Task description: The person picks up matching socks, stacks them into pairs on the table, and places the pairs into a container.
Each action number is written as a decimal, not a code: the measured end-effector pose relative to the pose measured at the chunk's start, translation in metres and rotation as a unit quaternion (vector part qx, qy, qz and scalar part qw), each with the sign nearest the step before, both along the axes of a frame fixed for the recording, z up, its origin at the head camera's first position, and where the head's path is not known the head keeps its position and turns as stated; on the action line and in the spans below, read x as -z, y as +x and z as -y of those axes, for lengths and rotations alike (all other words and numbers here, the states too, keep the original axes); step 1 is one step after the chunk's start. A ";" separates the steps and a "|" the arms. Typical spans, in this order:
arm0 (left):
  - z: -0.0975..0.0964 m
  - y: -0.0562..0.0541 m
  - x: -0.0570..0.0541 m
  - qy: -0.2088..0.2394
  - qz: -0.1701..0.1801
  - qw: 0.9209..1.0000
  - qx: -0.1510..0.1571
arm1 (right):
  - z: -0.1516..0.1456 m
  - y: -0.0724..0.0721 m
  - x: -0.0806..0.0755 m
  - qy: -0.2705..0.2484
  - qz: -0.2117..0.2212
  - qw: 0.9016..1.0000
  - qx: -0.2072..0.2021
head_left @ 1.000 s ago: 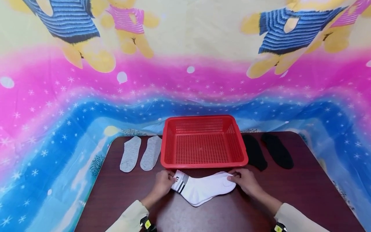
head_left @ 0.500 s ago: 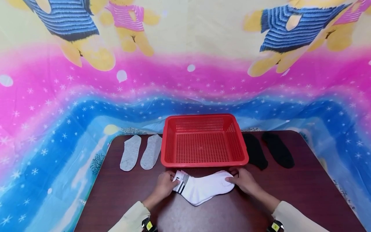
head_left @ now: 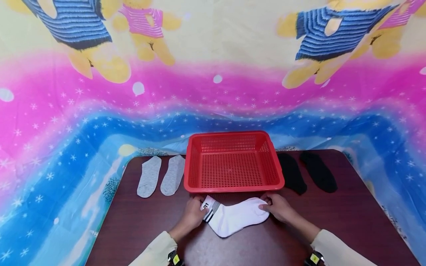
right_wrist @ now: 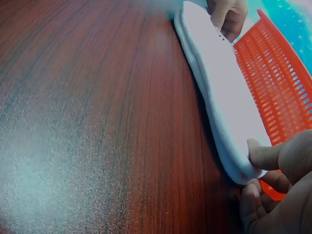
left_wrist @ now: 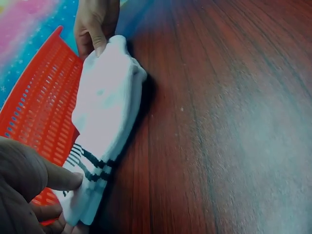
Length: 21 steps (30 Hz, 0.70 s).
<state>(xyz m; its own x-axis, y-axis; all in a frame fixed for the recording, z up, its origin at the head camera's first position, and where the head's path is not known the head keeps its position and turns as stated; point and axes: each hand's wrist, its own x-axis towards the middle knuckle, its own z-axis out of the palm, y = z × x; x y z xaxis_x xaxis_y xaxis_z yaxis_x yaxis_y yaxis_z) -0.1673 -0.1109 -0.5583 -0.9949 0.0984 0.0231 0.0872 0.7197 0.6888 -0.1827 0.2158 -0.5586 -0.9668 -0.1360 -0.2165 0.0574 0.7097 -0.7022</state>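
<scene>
A pair of white socks [head_left: 234,220] with dark stripes at the cuff lies one on the other, in front of the red basket. My left hand [head_left: 194,213] pinches the striped cuff, thumb on top and fingers beneath. At the toe end, my right hand [head_left: 279,207] pinches the socks between thumb and fingers. Both layers show along the edge of the white socks [left_wrist: 105,107] in the left wrist view. The right wrist view has my right thumb [right_wrist: 265,155] pressing on the toe.
The red plastic basket [head_left: 234,189] stands just behind the socks. Two grey socks [head_left: 149,177] [head_left: 173,175] lie to its left, and two black socks [head_left: 293,175] [head_left: 318,173] to its right. All rest on a dark wooden table [head_left: 133,229] backed by a printed cloth.
My left hand has moved a little to the right with the cuff, closer to my right hand. The lower sock's edge, visible before in the head view, is now covered by the upper one.
</scene>
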 end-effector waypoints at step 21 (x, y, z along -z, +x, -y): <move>0.013 0.018 -0.015 0.164 0.099 0.981 0.029 | -0.019 0.012 -0.010 -0.237 0.130 0.963 -0.022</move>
